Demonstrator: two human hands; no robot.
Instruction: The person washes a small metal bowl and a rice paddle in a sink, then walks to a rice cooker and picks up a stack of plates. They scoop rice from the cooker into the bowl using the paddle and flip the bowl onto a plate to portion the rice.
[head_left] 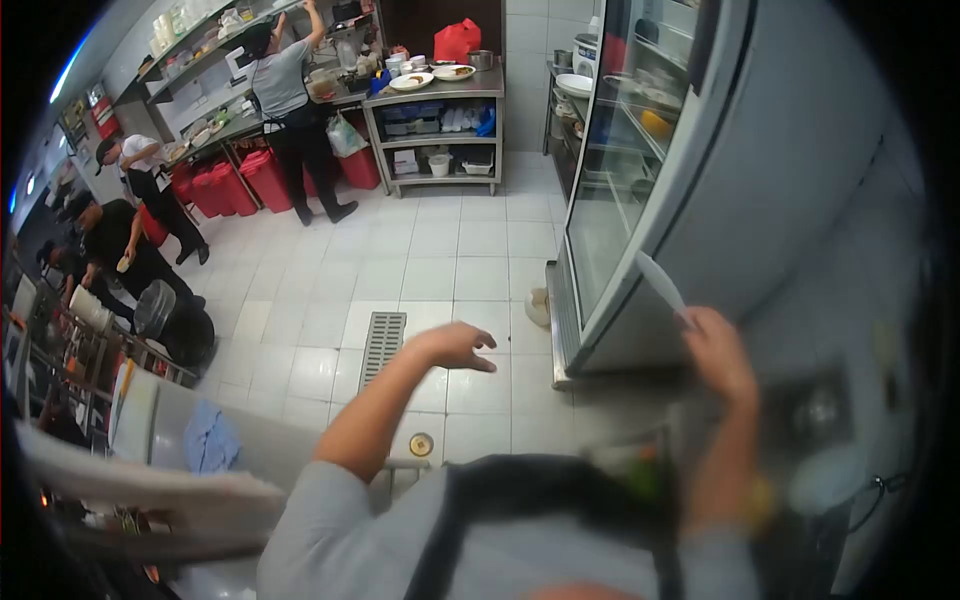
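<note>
My right hand [718, 350] is closed around the handle end of a knife [660, 282]. Its pale, flat blade points up and to the left, beside the fridge's side wall; the handle is hidden in my fingers. Over the tiled floor, near the middle of the view, my left hand [455, 347] is held out with thumb and fingers apart and nothing between them. A dark apron [520, 480] covers my front.
A glass-door fridge [625, 170] stands ahead to the right. Plates sit on a steel shelf unit [435, 97] at the back. Several co-workers are at the left, one by a red bin [264, 180]. A floor drain [383, 345] and a blue cloth [211, 437] lie left of centre.
</note>
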